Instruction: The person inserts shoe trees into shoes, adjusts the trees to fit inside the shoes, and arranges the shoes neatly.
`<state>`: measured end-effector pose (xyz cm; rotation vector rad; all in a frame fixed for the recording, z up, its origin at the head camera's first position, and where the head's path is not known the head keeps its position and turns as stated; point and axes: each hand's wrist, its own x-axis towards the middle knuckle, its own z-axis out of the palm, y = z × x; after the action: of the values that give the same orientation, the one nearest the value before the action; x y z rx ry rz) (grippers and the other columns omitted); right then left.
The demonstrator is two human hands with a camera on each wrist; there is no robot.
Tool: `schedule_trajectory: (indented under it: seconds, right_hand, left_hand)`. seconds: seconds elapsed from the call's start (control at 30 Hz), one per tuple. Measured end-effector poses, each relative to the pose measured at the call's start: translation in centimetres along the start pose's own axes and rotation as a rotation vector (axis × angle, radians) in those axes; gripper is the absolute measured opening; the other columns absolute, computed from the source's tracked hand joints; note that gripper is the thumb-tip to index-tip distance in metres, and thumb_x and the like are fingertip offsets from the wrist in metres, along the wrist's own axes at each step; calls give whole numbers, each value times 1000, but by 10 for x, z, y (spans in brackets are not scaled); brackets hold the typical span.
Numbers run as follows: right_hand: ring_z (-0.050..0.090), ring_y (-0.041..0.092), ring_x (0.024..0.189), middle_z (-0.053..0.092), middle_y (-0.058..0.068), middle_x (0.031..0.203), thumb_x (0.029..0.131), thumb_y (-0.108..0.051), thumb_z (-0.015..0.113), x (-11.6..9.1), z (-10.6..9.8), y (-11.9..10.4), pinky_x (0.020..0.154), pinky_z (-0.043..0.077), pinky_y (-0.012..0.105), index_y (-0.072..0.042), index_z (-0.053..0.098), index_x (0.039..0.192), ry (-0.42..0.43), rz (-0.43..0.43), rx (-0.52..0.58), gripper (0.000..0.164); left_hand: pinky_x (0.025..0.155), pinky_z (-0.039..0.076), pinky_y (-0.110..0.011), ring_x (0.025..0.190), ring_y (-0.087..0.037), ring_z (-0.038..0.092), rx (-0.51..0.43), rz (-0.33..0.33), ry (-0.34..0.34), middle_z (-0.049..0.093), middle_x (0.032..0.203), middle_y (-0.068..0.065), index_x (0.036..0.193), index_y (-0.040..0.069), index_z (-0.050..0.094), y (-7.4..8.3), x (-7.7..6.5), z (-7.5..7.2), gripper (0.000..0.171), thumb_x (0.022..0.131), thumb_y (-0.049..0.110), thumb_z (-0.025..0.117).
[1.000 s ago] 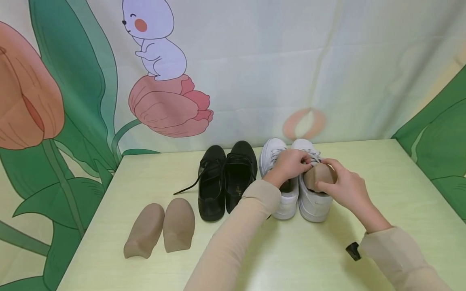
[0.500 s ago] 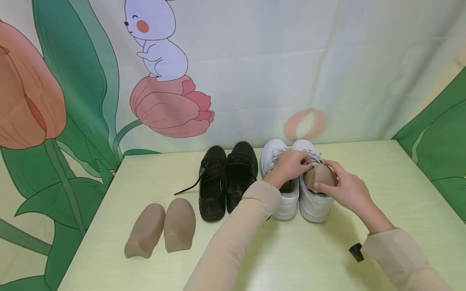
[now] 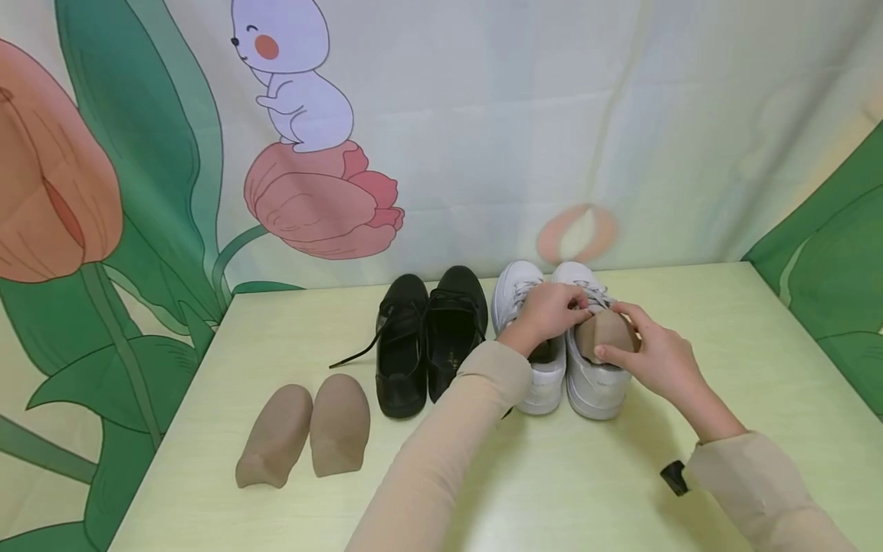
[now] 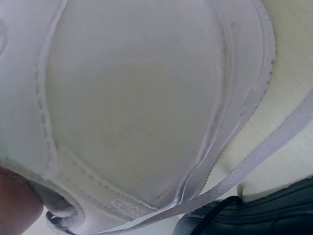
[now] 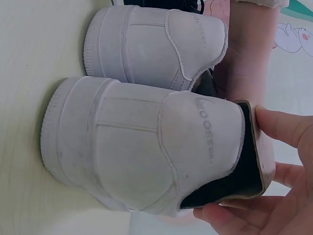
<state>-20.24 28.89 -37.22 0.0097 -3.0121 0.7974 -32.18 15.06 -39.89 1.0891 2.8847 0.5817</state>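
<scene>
My right hand (image 3: 658, 353) grips a tan molded shoe insert (image 3: 607, 333), thumb on one side and fingers on the other. The insert sits partway in the opening of the right white sneaker (image 3: 596, 395), its back end standing above the collar. In the right wrist view, this sneaker's heel (image 5: 137, 142) faces the camera, and a dark gap shows under the insert. My left hand (image 3: 548, 310) reaches over the left white sneaker (image 3: 541, 395) and pinches the right sneaker at its tongue and laces; the fingertips are partly hidden. The left wrist view shows white shoe leather (image 4: 132, 98) close up.
A pair of black shoes, including the left one (image 3: 402, 391), stands left of the sneakers, one lace trailing on the table (image 3: 552, 491). Two more tan inserts, a left one (image 3: 276, 437) and a right one (image 3: 340, 425), lie front left. A printed curtain (image 3: 469, 153) hangs behind.
</scene>
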Motion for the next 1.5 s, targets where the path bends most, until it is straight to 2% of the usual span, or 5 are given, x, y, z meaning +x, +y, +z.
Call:
schedule_trajectory:
  seconds: [0.23,0.5,0.97,1.27,1.5]
  right_hand:
    - [60,34,85,60,26,107,79,-46,60,3,3,1,60,41,39,-13,35,134,18,-6,3,69]
    - [53,27,72,57,12,77,78,-36,64,6,7,2,57,36,32,-13,37,132,38,1,-2,64]
    - [56,42,94,57,26,109,80,-41,62,10,11,3,68,39,49,-12,33,133,10,19,6,67]
    - [56,39,90,57,24,106,79,-45,62,11,10,3,59,40,39,-13,34,133,-11,31,2,69]
    - [53,28,80,57,19,96,81,-34,62,10,8,-1,55,36,32,-7,41,131,54,2,-18,60]
  left_hand:
    - [72,42,-19,76,-7,57,0,6,12,65,81,10,87,21,65,-1,0,-1,12,85,31,59]
    - [71,41,-18,75,-6,56,0,5,16,65,81,10,87,20,65,-1,0,0,12,85,31,59]
    - [66,38,-17,70,-6,54,-5,-17,25,62,75,9,83,21,64,-2,0,0,13,85,33,58]
    - [69,38,-19,70,-6,53,-15,-19,22,61,73,9,83,20,63,-4,1,3,15,86,33,57]
    - [68,37,-19,70,-6,52,-19,-25,14,60,74,10,83,20,62,-3,1,2,15,86,34,56]
